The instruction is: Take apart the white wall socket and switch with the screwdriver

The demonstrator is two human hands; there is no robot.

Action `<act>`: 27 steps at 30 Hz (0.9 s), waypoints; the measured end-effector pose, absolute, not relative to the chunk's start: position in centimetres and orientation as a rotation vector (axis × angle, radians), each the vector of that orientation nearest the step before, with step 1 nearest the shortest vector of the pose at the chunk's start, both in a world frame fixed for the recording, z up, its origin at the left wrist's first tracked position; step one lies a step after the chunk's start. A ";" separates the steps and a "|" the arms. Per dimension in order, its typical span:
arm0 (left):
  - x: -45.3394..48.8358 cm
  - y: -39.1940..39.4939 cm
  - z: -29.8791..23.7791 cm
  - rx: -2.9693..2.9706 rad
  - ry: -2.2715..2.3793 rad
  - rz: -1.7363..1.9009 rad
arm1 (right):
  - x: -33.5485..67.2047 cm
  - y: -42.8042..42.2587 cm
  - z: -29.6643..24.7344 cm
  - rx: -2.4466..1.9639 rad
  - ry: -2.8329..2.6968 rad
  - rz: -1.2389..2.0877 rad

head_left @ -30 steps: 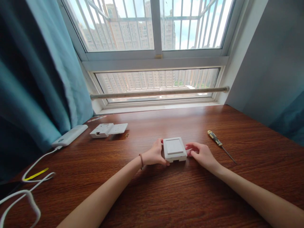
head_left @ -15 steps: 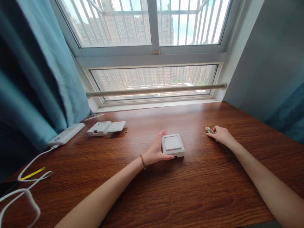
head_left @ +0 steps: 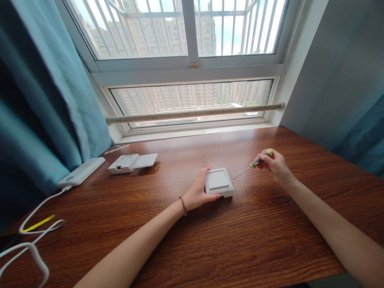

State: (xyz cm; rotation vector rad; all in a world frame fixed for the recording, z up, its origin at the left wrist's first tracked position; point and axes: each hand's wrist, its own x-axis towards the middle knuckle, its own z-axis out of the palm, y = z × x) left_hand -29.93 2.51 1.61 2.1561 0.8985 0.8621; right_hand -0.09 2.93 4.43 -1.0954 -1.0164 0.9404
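White square box point(head_left: 218, 180) lies on the brown wooden table point(head_left: 186, 248), around the middle. From the left, a white cable point(head_left: 66, 188) is plugged into a white device point(head_left: 82, 172); next is another white case point(head_left: 126, 163), with small brass-coloured pieces point(head_left: 157, 169) just beside it. The left hand point(head_left: 196, 195) holds the square box between thumb and fingers, at its left side. The right hand point(head_left: 276, 165) grips a screwdriver point(head_left: 256, 162), whose tip is near the box's right edge.
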 end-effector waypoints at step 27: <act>-30.0 2.9 1.2 2.246 0.935 0.793 | -0.6 3.7 1.6 -1.143 -0.723 1.201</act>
